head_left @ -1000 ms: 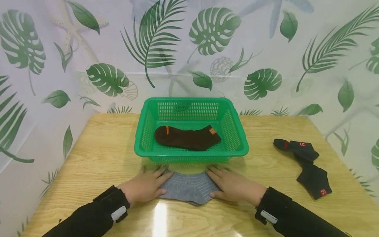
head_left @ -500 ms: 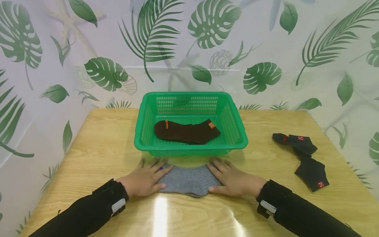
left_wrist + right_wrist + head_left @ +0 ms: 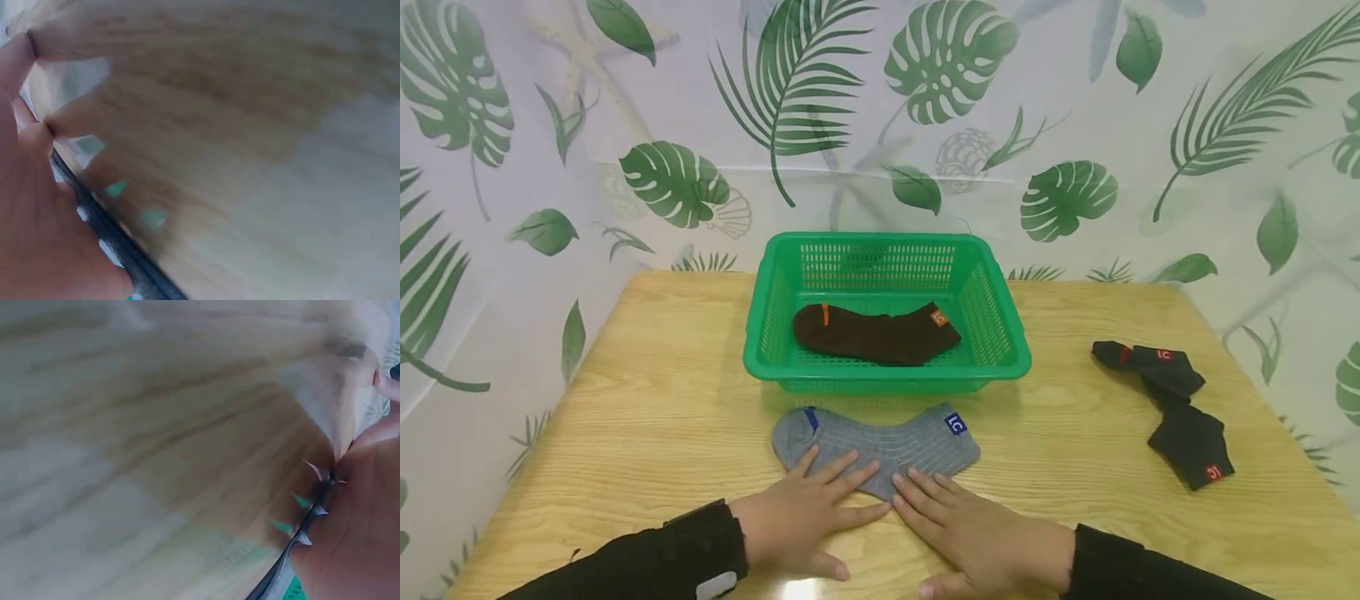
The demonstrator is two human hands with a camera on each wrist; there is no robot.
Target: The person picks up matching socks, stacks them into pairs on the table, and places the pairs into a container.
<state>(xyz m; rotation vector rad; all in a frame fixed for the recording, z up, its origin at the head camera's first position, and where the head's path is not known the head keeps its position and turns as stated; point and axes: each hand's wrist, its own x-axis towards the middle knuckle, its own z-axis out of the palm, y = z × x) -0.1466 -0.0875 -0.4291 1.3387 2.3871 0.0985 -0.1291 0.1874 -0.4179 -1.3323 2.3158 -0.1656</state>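
Observation:
A grey sock (image 3: 895,442) with a blue toe stripe and a blue cuff label lies flat in front of the basket, toe to the left. My left hand (image 3: 808,512) is spread, its fingertips over the sock's near edge at the middle. Beside it, my right hand (image 3: 977,533) has straight fingers, their tips at the same near edge, close to the left hand's. Neither hand grips anything. In the left wrist view the left palm (image 3: 44,206) shows above the wooden surface; in the right wrist view the right palm (image 3: 353,531) does too.
Just behind the sock stands a green plastic basket (image 3: 887,373) holding a brown sock (image 3: 876,335) with orange marks. Two dark socks (image 3: 1191,446) with red labels lie at the right of the wooden table (image 3: 647,375). A leaf-patterned cloth (image 3: 865,192) backs the table.
Both hands have slid off the sock's two ends and come together toward its near middle. The toe stripe and cuff label are now uncovered.

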